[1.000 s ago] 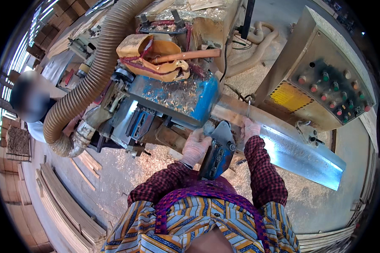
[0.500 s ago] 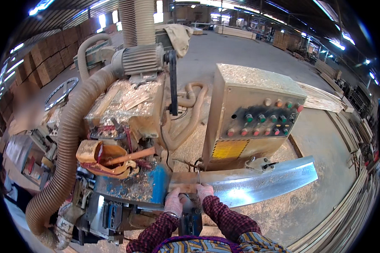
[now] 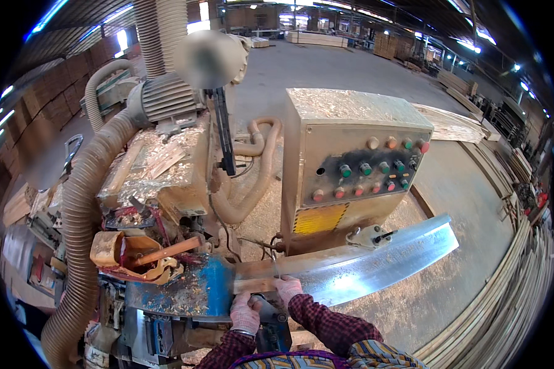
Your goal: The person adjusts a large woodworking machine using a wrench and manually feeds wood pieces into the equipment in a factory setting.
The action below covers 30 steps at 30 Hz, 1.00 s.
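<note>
A short wooden strip [image 3: 255, 285] lies across the joint between a blue machine table [image 3: 223, 289] and a long shiny metal table [image 3: 351, 280]. My left hand [image 3: 245, 313], in a pale knit glove, is just on the near side of the strip's left part, fingers curled at the table edge beside a dark rounded machine part [image 3: 266, 302]. What it grips is hidden. My right hand [image 3: 288, 289], gloved too, is closed at the strip's right end, below a thin upright metal rod [image 3: 275, 265]. Whatever its fingers hold cannot be made out.
A control cabinet [image 3: 357, 166] with coloured buttons stands behind the metal table. Left are a ribbed hose [image 3: 83, 215], a motor [image 3: 166, 98] and a yellow-brown container [image 3: 114, 252] with a wooden handle in it. Shavings cover the machine and floor. Long wood strips [image 3: 498, 307] lie right.
The view has turned slightly, shifting the machine left and mostly down in the picture. My left hand sits a little nearer to me, farther from the wooden strip. The right hand stays at the strip's end.
</note>
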Tool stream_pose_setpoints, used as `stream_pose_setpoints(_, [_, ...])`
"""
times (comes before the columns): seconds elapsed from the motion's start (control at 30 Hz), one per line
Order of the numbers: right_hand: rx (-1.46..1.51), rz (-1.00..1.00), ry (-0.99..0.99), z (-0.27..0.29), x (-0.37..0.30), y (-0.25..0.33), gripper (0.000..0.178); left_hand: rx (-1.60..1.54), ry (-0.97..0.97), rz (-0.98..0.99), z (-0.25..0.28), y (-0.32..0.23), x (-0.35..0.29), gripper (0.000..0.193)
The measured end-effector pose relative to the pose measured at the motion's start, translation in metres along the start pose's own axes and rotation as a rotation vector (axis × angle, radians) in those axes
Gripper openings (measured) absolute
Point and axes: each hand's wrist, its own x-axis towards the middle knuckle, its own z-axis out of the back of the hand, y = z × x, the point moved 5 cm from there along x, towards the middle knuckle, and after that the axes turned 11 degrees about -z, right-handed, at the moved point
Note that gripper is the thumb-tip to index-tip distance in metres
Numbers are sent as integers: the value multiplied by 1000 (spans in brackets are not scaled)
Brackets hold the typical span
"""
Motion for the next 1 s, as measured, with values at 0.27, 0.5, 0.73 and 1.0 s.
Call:
stream_pose_setpoints(0.27, [87, -119, -47, -4, -8, -1, 29, -61, -47, 19, -6, -6, -8, 14])
stream_pose_setpoints(0.5, [-454, 552, -105, 12, 24, -15, 23, -51, 19, 30, -3, 4, -12, 6])
stream_pose_setpoints(0.73, [-334, 234, 2, 6, 16, -10, 27, -77, -49, -176, -13, 4, -17, 20])
stream_pose_setpoints(1.0, [30, -254, 138, 17, 62, -14, 11, 34, 19, -33, -5, 31, 5, 29])
